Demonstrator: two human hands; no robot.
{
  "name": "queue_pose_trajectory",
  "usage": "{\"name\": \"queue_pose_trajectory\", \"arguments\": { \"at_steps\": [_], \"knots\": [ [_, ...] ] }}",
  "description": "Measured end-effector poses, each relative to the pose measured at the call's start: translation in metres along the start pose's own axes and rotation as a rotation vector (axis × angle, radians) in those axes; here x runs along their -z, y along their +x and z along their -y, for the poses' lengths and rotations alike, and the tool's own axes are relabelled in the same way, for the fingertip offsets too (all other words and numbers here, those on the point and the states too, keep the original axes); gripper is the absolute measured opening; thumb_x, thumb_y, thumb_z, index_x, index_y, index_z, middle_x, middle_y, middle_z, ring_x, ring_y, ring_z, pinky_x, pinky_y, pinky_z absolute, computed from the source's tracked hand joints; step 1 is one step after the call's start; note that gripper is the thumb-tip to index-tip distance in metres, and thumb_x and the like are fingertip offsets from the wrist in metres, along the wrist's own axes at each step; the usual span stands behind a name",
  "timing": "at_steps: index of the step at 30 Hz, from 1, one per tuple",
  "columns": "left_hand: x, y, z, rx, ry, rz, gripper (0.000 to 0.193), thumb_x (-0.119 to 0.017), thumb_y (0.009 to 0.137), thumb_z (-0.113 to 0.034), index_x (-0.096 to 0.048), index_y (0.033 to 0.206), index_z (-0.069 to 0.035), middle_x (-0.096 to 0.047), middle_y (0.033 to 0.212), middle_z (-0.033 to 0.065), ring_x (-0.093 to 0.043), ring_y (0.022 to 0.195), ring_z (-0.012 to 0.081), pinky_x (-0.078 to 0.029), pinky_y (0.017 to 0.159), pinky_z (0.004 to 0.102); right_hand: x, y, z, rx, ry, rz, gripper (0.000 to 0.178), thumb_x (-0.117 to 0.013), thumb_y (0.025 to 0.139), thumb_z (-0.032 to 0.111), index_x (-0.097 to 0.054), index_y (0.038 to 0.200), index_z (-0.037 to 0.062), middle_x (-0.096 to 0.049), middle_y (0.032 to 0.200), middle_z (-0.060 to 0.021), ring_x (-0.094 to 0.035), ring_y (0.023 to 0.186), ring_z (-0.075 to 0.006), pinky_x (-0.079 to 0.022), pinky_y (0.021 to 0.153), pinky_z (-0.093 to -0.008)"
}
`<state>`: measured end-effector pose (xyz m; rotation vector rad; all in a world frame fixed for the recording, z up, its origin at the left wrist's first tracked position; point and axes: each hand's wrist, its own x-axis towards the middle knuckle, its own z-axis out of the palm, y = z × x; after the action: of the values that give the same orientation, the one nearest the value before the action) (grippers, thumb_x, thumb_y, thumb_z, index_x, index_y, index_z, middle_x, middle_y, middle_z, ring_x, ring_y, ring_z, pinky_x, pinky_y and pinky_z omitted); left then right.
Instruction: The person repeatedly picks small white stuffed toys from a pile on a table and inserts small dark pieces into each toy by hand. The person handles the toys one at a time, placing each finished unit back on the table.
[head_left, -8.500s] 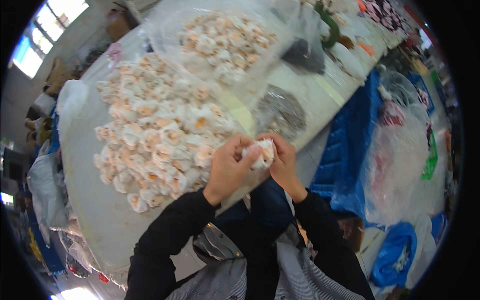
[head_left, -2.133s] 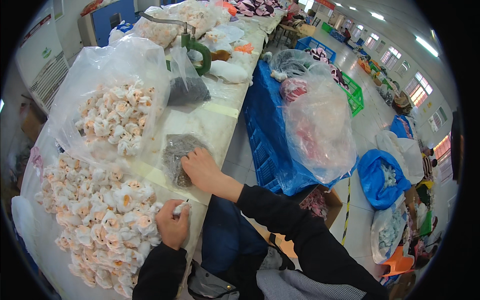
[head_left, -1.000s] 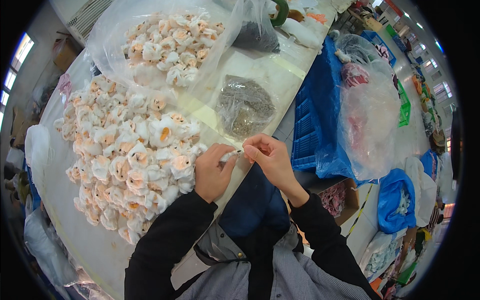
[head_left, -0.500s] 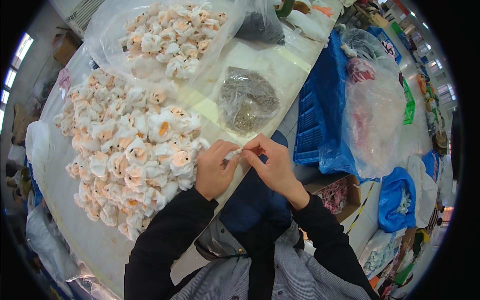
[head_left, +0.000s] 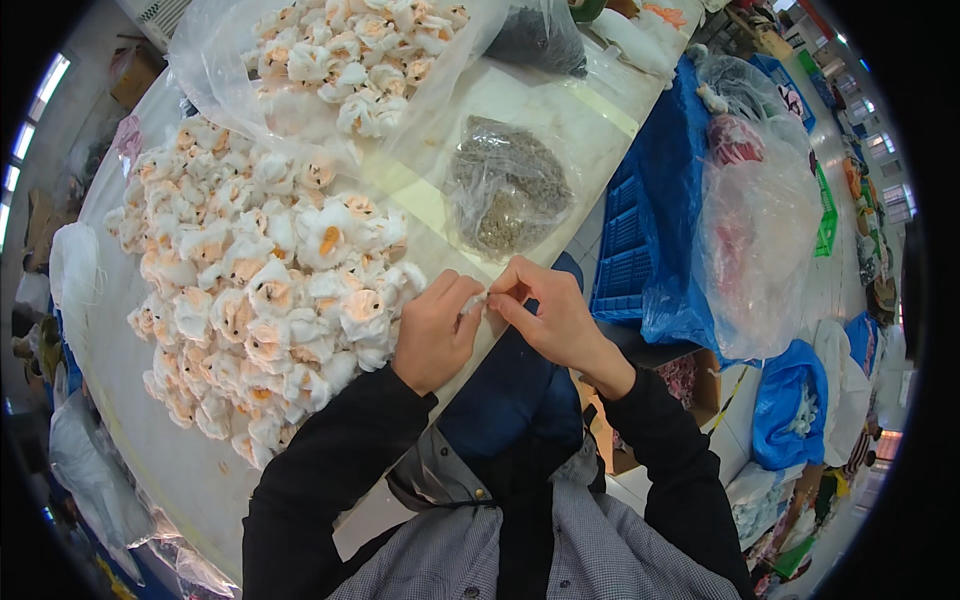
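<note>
At the near edge of the table, my left hand (head_left: pixel 434 332) is closed around a small white fluffy piece (head_left: pixel 476 301), mostly hidden by the fingers. My right hand (head_left: pixel 556 318) meets it fingertip to fingertip, thumb and forefinger pinched at the end of that piece; what the pinch holds is too small to make out. Left of my hands spreads a large pile of white fluffy plush pieces (head_left: pixel 265 290) with peach patches and small dark dots, a few with orange spots. Just beyond my hands lies a clear plastic bag of grey-brown granules (head_left: pixel 510 190).
A clear bag (head_left: pixel 215 85) with more fluffy pieces lies at the far left of the table (head_left: pixel 560 120), a dark-filled bag (head_left: pixel 540 45) beyond. Right of the table stand a blue crate (head_left: pixel 622 250), a clear plastic sack (head_left: pixel 760 240) and a cardboard box (head_left: pixel 707 390).
The view has shifted slightly, so the table things appear a little farther right. Both hands stay together at the small white piece, with only slight finger movement.
</note>
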<state>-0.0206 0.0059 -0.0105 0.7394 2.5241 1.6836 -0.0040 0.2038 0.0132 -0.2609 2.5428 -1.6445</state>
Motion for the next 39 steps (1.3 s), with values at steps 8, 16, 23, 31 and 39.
{"name": "queue_pose_trajectory", "arguments": {
  "at_steps": [8,16,23,31,39],
  "knots": [
    [-0.003,0.0,0.007,-0.048,-0.016,-0.007,0.019,-0.069,0.09,0.006,-0.068,0.108,0.0,-0.062,0.092,0.0126,-0.061,0.062,0.0238,-0.046,0.054,0.0312,-0.004,0.001,0.001,0.034,0.009,-0.01,0.009,-0.07,0.094,0.004,-0.062,0.096,0.0005,-0.065,0.079,-0.0121,-0.066,0.072,-0.024,-0.05,0.066,-0.0343],
    [0.0,-0.001,0.005,-0.018,0.004,-0.004,0.017,-0.069,0.092,0.004,-0.07,0.108,-0.001,-0.065,0.096,0.0097,-0.061,0.063,0.0171,-0.046,0.054,0.0286,-0.007,0.002,-0.001,0.065,0.026,-0.047,0.008,-0.069,0.097,0.005,-0.064,0.102,0.0008,-0.066,0.083,-0.0104,-0.066,0.075,-0.0203,-0.05,0.068,-0.0321],
    [0.006,-0.001,-0.007,0.362,-0.506,-0.013,0.018,-0.067,0.099,0.002,-0.066,0.117,0.001,-0.07,0.113,0.0042,-0.064,0.089,0.0056,-0.052,0.071,0.0233,-0.039,-0.033,-0.008,-0.026,0.436,-0.517,0.013,-0.066,0.105,0.008,-0.068,0.11,-0.0042,-0.07,0.093,-0.0036,-0.065,0.085,-0.0094,-0.051,0.079,-0.0231],
    [0.0,-0.005,0.005,0.277,-0.637,0.005,0.021,-0.064,0.099,0.007,-0.062,0.12,0.001,-0.068,0.116,0.0064,-0.064,0.105,0.0084,-0.052,0.089,0.0233,-0.044,-0.028,0.012,0.078,-0.052,-0.559,0.016,-0.076,0.094,0.005,-0.071,0.108,-0.001,-0.072,0.096,-0.0099,-0.07,0.082,-0.0163,-0.055,0.076,-0.0283],
    [0.005,-0.003,0.003,0.247,-0.566,0.04,0.022,-0.065,0.097,0.006,-0.063,0.118,0.0,-0.067,0.117,0.0062,-0.063,0.103,0.008,-0.051,0.087,0.0226,-0.042,-0.028,0.009,-0.028,0.08,-0.488,0.015,-0.075,0.097,0.009,-0.07,0.106,-0.0017,-0.073,0.094,-0.0092,-0.07,0.083,-0.0158,-0.055,0.076,-0.0278]
  ]
}}
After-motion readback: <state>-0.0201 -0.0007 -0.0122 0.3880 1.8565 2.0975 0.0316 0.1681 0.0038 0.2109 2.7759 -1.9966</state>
